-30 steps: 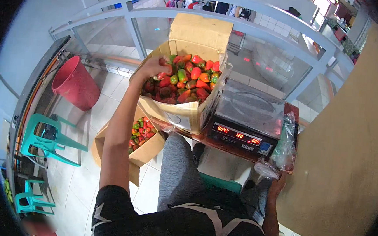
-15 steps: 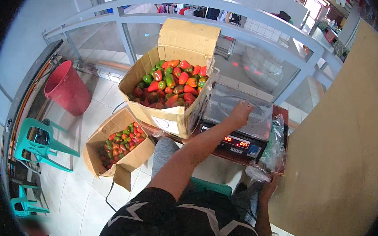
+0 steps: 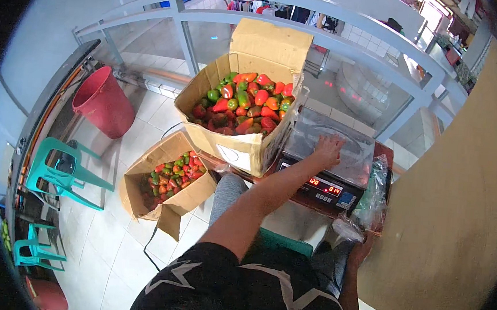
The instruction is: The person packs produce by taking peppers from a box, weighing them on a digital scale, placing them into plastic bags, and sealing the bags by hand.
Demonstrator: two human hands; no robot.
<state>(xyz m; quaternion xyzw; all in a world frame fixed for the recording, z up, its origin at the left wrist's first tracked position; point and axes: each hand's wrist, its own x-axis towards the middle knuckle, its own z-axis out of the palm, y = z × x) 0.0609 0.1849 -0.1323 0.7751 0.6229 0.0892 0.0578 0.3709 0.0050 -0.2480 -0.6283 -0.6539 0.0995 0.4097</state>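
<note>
My left hand rests on the grey plate of a black digital scale, fingers stretched out and nothing held. Red digits glow on its front. At the scale's near right corner, my right hand is closed around the edge of a crumpled clear plastic bag, its fingers partly hidden. Left of the scale stands a large open cardboard box full of red, green and orange bell peppers. More plastic bags, clear with a green tint, lie along the scale's right side.
A lower cardboard box on the tiled floor holds more peppers. Farther left are a red bucket and green plastic stools. A grey railing runs behind the scale. A tall tan panel borders the right side.
The whole view has shifted, so things appear farther right. My left hand lies flatter on the scale plate, and the lit digits have changed. My right hand stays at the plastic bag.
</note>
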